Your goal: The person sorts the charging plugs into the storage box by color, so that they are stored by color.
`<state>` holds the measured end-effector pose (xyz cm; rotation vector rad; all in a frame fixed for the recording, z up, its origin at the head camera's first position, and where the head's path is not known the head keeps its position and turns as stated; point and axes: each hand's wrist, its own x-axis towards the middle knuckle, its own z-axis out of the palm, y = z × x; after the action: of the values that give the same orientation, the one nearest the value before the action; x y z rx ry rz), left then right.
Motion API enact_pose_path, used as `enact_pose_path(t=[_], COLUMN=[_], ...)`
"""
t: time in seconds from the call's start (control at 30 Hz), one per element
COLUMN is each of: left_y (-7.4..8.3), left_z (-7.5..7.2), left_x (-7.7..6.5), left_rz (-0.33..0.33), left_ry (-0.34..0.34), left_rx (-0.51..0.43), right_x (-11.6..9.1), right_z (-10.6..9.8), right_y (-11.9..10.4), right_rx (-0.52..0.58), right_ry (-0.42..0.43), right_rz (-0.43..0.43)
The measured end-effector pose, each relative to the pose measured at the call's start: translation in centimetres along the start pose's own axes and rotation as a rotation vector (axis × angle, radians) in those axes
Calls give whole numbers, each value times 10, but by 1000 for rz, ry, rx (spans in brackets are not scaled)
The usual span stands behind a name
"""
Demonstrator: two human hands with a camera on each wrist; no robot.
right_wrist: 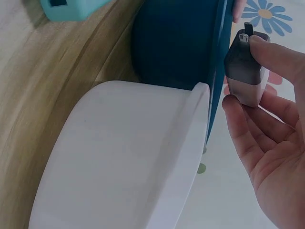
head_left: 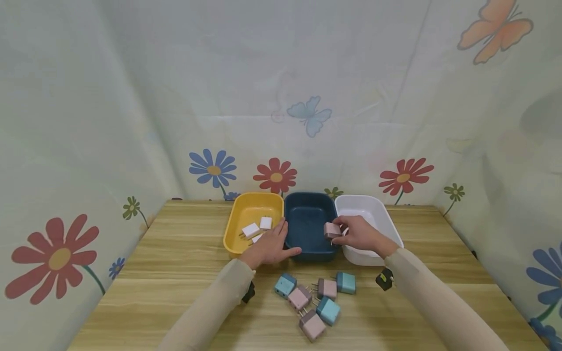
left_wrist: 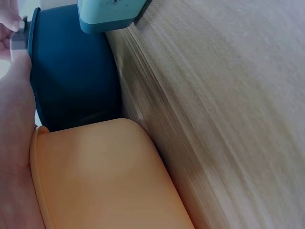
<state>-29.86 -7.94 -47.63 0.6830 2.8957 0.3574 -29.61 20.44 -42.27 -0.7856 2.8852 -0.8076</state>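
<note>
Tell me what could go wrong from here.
The pink plug adapter, pinched in the right hand near where the dark blue bin and white bin meet, might slip and land in either one. The left hand lies over the rim of the yellow bin, so pressing down could perhaps tip it.

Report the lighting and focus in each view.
Head view: soft light, with a darker patch on the floral backdrop at far right; left wrist view: the wooden tabletop looks soft-focused, and the yellow tray appears orange; right wrist view: the pink charger plug looks dark at its prong end.
</note>
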Motion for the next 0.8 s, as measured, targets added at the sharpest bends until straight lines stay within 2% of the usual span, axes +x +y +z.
enact_pose_path(t=[0.33, 0.6, 0.8], left_y=[1, -1, -2], left_z=[-2, -2, -1], left_x=[2, 2, 3], left_rz=[7, 3, 15], left_ry=[2, 1, 9], left_rx=[2, 7, 4], right_x=[16, 27, 33], right_z=[6, 10, 6], right_y=[7, 14, 15], right_rx=[-43, -36, -43], right_ry=[-11, -21, -31], right_rz=[17, 60, 49])
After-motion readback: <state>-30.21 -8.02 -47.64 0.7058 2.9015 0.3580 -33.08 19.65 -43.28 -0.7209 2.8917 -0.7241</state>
